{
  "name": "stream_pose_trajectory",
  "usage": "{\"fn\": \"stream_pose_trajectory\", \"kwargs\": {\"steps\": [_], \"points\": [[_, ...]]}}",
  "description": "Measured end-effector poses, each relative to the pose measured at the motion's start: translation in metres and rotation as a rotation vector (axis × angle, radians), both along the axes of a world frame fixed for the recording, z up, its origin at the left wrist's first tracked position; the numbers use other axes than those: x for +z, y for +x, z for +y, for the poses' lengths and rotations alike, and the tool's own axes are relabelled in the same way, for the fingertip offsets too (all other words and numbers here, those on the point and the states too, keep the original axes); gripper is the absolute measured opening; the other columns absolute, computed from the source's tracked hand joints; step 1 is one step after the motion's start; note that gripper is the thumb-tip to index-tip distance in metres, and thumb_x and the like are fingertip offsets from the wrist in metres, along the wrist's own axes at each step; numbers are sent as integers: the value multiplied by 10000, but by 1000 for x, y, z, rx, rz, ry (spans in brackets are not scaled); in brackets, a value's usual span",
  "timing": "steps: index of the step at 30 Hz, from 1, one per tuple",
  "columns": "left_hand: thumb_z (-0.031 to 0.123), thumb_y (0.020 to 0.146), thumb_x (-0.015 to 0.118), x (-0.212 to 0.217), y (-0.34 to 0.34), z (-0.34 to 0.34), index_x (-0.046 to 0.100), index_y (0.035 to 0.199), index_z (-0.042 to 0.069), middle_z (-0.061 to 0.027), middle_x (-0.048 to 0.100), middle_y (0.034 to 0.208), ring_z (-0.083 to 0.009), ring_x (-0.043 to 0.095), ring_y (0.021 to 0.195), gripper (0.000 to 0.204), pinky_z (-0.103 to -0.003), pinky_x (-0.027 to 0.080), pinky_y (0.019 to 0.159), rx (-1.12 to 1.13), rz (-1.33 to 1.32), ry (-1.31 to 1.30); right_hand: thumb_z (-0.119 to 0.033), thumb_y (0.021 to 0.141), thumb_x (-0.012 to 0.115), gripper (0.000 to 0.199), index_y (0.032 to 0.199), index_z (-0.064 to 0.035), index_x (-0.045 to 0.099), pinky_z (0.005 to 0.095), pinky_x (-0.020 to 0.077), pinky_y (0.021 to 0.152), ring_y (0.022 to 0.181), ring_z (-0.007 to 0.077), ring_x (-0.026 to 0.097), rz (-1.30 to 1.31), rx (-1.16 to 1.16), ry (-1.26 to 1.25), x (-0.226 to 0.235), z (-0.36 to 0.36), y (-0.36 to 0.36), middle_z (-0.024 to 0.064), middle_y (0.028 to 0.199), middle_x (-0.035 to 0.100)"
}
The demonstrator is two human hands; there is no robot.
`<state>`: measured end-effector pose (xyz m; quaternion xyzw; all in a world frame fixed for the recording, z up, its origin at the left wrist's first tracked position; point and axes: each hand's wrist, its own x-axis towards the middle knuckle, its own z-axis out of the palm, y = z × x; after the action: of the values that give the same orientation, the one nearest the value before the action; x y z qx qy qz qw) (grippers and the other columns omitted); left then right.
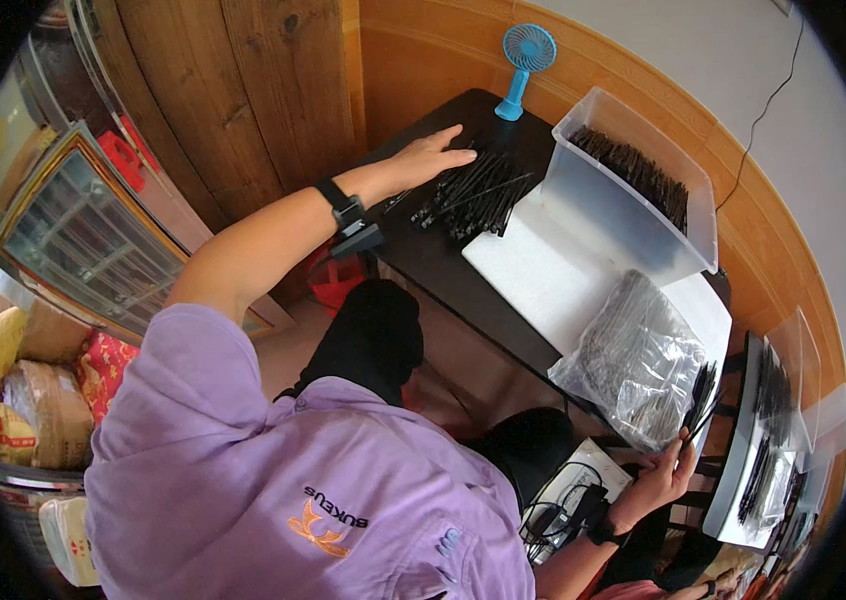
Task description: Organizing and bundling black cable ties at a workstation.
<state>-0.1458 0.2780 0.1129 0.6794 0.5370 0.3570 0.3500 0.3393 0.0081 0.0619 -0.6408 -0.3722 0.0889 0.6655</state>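
My left hand [428, 157] lies flat, fingers spread, on the edge of a pile of thin black sticks [478, 195] on the black table [433, 262]. A black band circles that wrist. Lower right, my right hand [665, 476] grips a small bunch of the same black sticks [700, 398], held upright next to a clear plastic bag [633, 360] full of them. A clear plastic bin [633, 215] holding more sticks stands on a white board [543, 275] between the two hands.
A small blue fan [523, 62] stands at the table's far edge. More clear bins and trays of sticks [768, 430] line the right side. A glass-fronted cabinet [83, 235] and sacks [33, 400] are on the left, and wooden wall panels are behind.
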Motion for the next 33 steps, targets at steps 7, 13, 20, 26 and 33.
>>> {"fn": "stream_pose_trajectory", "kwargs": {"steps": [7,13,20,26,33], "points": [[442,948,544,-30,-13,-6,341,1474,15,-195,362,1513,-277,327,1413,708,-370,252,1151,-67,82,187,-121,946,547,238,1155,-62,646,204,436,533,747,67,549,159,13,-108,27,3,-29,4,967,622],[556,863,596,-7,0,-28,412,1450,62,-250,410,1448,-367,292,1396,789,-429,250,1140,68,235,146,-99,928,616,242,1136,20,651,183,423,668,773,42,533,126,45,-74,37,9,-44,-8,974,656],[202,792,735,19,67,-72,594,1216,9,-136,625,1132,-233,590,984,487,-342,507,835,52,131,433,-94,912,623,250,1147,-12,646,157,301,437,567,-10,448,171,52,-52,39,3,-27,-39,813,609],[393,697,831,12,191,-124,402,1439,89,-204,477,1354,-365,469,1206,909,-421,385,1041,-615,140,431,1,847,648,354,1193,42,588,203,451,707,801,78,580,247,189,-131,56,6,-30,22,956,634],[137,544,853,1,232,-125,531,1321,108,-124,481,1174,-300,494,1136,841,-370,424,991,-540,-30,380,-9,849,648,347,1176,78,574,245,460,790,887,120,582,203,186,-78,56,15,-33,68,1057,630]]}}
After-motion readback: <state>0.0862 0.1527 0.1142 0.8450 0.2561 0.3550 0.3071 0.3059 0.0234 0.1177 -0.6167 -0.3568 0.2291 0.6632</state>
